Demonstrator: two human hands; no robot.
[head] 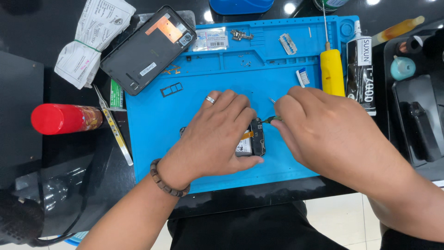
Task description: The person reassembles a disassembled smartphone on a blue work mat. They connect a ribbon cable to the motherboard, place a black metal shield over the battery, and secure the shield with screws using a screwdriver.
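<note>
Both hands down on an opened phone [253, 139] at the middle of the blue mat [152, 134].
Left hand [217, 134] lies over the phone, fingers curled, thumb under its lower edge — gripping it flat to the mat; right hand [319, 132] is pinched round a thin green tool [269, 119], its tip touching the phone's top edge; a back cover [148, 48] lies at the mat's upper-left corner, a SIM tray [171, 89] just below it; yellow-handled tool [332, 71] and glue tube [361, 69] sit to the right — tweezers [113, 125] off the left edge.
</note>
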